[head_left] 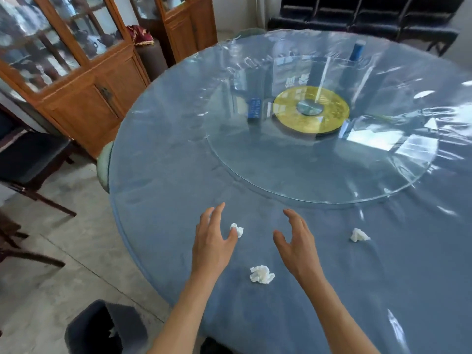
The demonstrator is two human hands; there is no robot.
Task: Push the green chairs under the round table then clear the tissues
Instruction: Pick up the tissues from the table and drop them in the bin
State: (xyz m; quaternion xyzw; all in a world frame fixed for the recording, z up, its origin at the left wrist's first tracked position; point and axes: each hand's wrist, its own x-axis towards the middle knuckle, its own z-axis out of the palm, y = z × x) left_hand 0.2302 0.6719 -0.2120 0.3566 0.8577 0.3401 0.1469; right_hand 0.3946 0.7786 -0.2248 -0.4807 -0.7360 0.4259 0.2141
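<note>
Both hands hovered over the near side of the round table (158, 175), fingers spread and holding nothing. The left hand (212, 241) had its thumb tip just beside one crumpled tissue (237, 229). The right hand (296, 244) was apart from all three wads. A second tissue (261, 274) lay between the forearms, a third (358, 235) off to the right. The wads were balled, with no clear long axis. One green chair (103, 166) was tucked at the table's left edge.
</note>
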